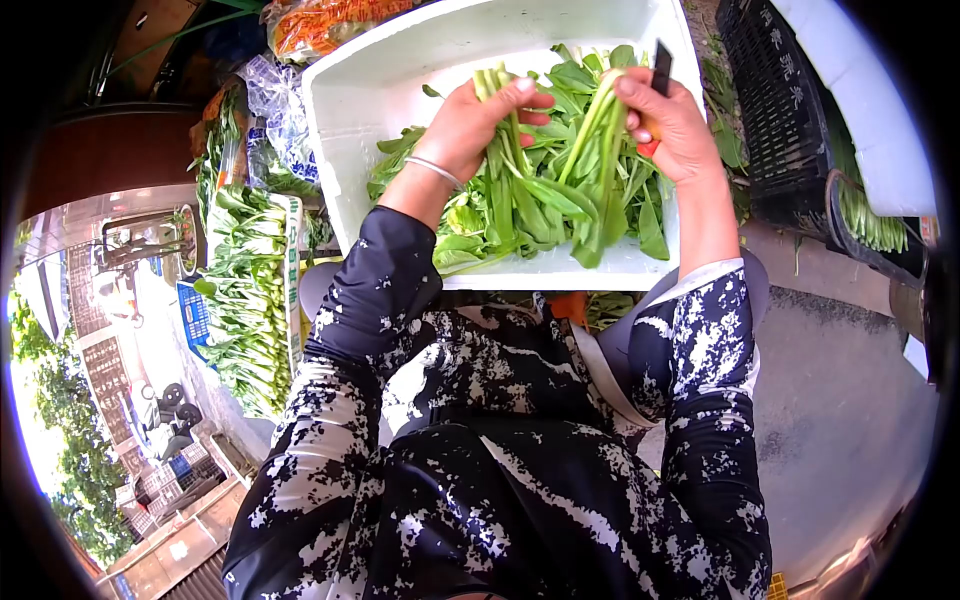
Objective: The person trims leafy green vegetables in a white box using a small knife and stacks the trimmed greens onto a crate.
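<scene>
A white foam box (350, 110) sits in front of my body, with loose leafy greens (460, 222) piled in it. Over its left half, my left hand (468, 125) is closed around a bunch of greens (508, 190), stems up and leaves hanging down. My right hand (675, 125) pinches the stems of more greens (592, 150) between thumb and finger. That same hand also grips a small knife (661, 68); its dark blade points up past the fingers, and a bit of orange-red handle shows in the palm. The two hands are apart, both above the box.
On the left stands a crate of stacked leafy greens (250, 300), with a blue basket (193, 315) beside it. Plastic bags (280, 110) lie against the box. To the right are a black crate (775, 100) and a container of green stalks (870, 220).
</scene>
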